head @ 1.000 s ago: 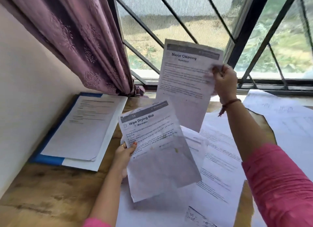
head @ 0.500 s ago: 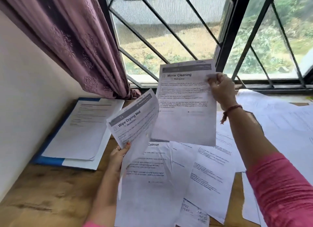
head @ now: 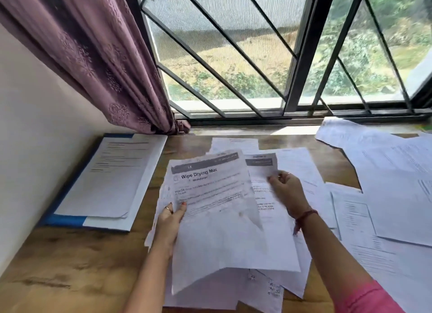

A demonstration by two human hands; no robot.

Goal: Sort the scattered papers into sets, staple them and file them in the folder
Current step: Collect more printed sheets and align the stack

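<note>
- Left hand point(head: 169, 221): grips the left edge of the "Wipe Drying Mat" sheet point(head: 217, 214), thumb on the printed face, fingers curled behind it. A ring shows on one finger.
- Right hand point(head: 286, 189): pinches the upper right part of a second sheet point(head: 263, 191) with a grey header band. A red thread band sits on the wrist.
- "Wipe Drying Mat" sheet: held between the two hands, above the table point(head: 70, 261), tilted with its header toward the window. Its right edge overlaps the second sheet, which lies partly beneath it.
- Second sheet: its title is blurred and cannot be read.
- Loose papers point(head: 275, 287): more sheets lie flat on the table directly under and beyond the two held sheets, overlapping one another at varied angles.
- Right-hand spread of papers point(head: 392, 196): a wider group of sheets covers the table to the right of the right hand, reaching the window sill.
- Blue folder point(head: 67, 220): lies on the table against the wall, well to the left of the left hand, apart from both held sheets. A stack of printed pages point(head: 109, 179) rests on top of it.
- Sleeve point(head: 371, 298): pink, on the right arm at the lower right.
- Curtain point(head: 93, 55): purple, patterned, hangs above the folder's far end.
- Window point(head: 233, 55): barred with diagonal metal rods, directly behind the table.
</note>
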